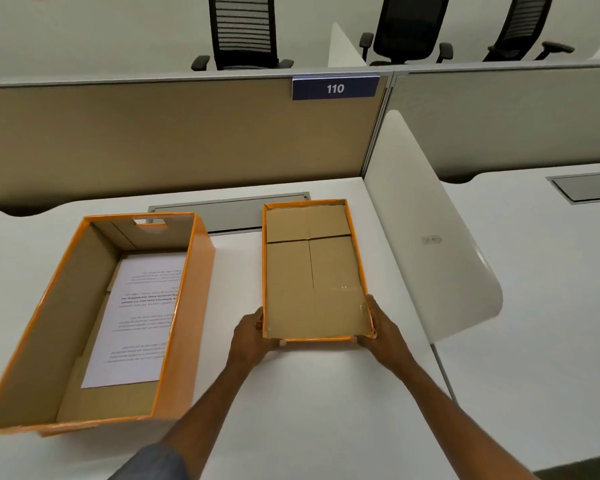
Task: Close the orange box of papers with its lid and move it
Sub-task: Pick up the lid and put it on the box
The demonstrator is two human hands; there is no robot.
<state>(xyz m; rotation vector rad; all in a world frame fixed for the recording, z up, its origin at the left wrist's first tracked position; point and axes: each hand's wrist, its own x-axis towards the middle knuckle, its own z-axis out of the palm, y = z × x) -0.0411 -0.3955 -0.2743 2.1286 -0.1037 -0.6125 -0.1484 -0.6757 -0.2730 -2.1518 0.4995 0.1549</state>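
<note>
A: Head view first: what are the hands doing?

B: Both grip the near end of the lid [314,271]. The left hand [252,336] clasps its near-left corner, thumb against the side wall, fingers curled under the edge. The right hand [383,327] clasps the near-right corner, thumb along the right wall.

A: How does the lid lie?

B: Upside down, its brown cardboard inside facing up, orange rim around it. Whether its near end is raised off the white counter [309,410] I cannot tell.

A: And the box?

B: The orange box [49,341] stands open on the counter to the left of the lid, apart from it. A printed sheet of paper [142,317] lies flat on its bottom. A handle slot is cut in its far wall.

A: Beyond that?

B: A tan partition [170,140] with a blue sign [335,88] reading 110, a white divider [430,220] at right, and black chairs [243,32] behind.
</note>
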